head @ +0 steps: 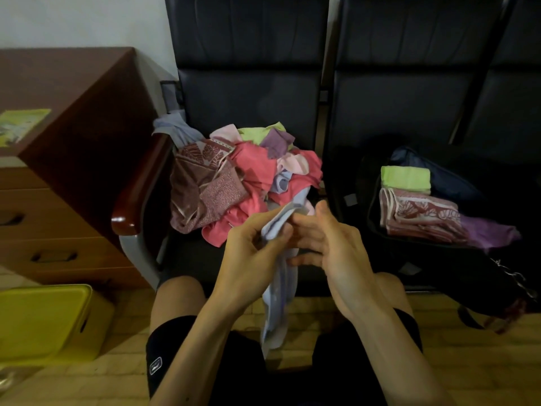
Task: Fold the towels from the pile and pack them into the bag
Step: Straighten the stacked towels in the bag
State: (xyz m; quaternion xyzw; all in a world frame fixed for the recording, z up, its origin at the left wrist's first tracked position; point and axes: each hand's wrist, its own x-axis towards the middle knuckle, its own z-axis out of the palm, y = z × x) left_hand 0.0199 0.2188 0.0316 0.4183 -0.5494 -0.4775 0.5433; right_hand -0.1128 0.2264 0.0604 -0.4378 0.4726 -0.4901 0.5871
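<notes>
- The left hand [251,247] has its grip closed round a blue towel [278,303], fingers curled over the bunched upper part.
- The right hand [333,244] meets it from the other side, its grip wide: fingers nearly straight against the cloth, thumb up.
- The blue towel hangs from the hands down between the person's knees, in front of the chair [248,95].
- The pile [243,177] of pink, maroon, green and purple towels lies on that chair's seat, just beyond the hands.
- The bag [456,268] lies open on the next seat to the right.
- In it are a folded green towel [405,177], a folded patterned towel [418,215] touching it, and a purple towel [489,232] beside that.
</notes>
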